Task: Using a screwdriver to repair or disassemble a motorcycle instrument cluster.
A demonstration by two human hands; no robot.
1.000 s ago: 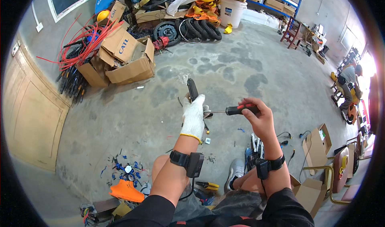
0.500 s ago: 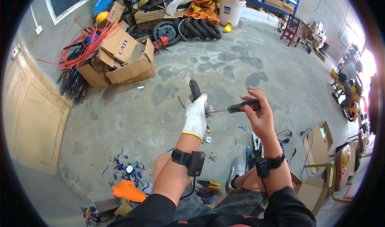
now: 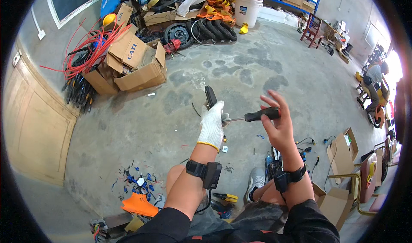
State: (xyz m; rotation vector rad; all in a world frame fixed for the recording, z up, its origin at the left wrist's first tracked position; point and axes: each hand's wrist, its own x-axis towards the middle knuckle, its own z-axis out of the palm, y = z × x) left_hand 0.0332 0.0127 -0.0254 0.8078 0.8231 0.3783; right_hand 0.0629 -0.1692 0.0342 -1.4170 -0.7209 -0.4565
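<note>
Gloved in white with a yellow cuff edge, the left grip [image 3: 212, 122] is grasping one long black piece [image 3: 210, 95], whose end is projecting past the glove toward the floor's far edge. Bare, the right grip [image 3: 278, 125] is holding one black-and-red screwdriver [image 3: 257, 115] loosely by its handle, thumb beneath and two fingers standing clear above. One metal shaft is pointing left at the glove; its tip is hiding there, so contact cannot be told. Both held things are hanging above the middle of the floor [image 3: 150, 123].

Two black strapped devices [image 3: 212, 175] are sitting on the forearms, one on each. Toward the floor's near edge, one pair of yellow-handled pliers [image 3: 231, 198] is lying beside one grey shoe [image 3: 256, 183]. Nearer the near left corner, one orange piece [image 3: 139, 205] is lying next to blue scraps [image 3: 143, 187] too small to count. One pale door [image 3: 38, 127] is bordering the left edge; one white bucket [image 3: 246, 13] is standing by the far edge. Near the right edge, one other person [image 3: 375, 82] is sitting.
</note>
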